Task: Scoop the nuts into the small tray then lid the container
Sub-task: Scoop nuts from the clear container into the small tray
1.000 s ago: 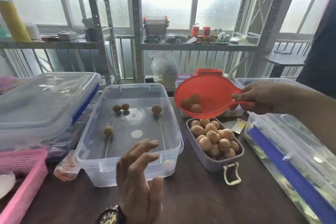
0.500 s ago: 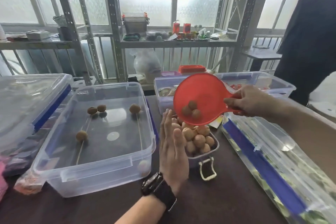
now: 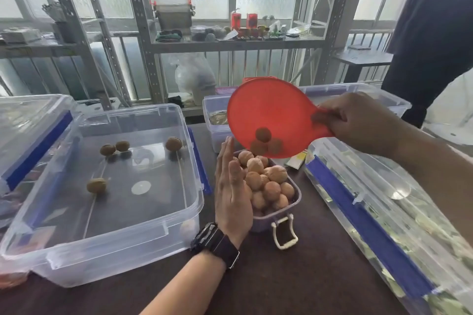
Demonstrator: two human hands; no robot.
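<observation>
red scoop (image 3: 271,115) tipped steeper, left hand (image 3: 234,192) now beside small tray (image 3: 294,210)

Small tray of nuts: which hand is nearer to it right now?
Left. The left hand stands edge-on against the small tray's left rim; the right hand holds the red scoop above and behind it.

Person, both forearms bare and sleeveless in view; black wristwatch (image 3: 215,244) with chunky dark case and broad strap, worn just below the left hand (image 3: 233,194).
</observation>
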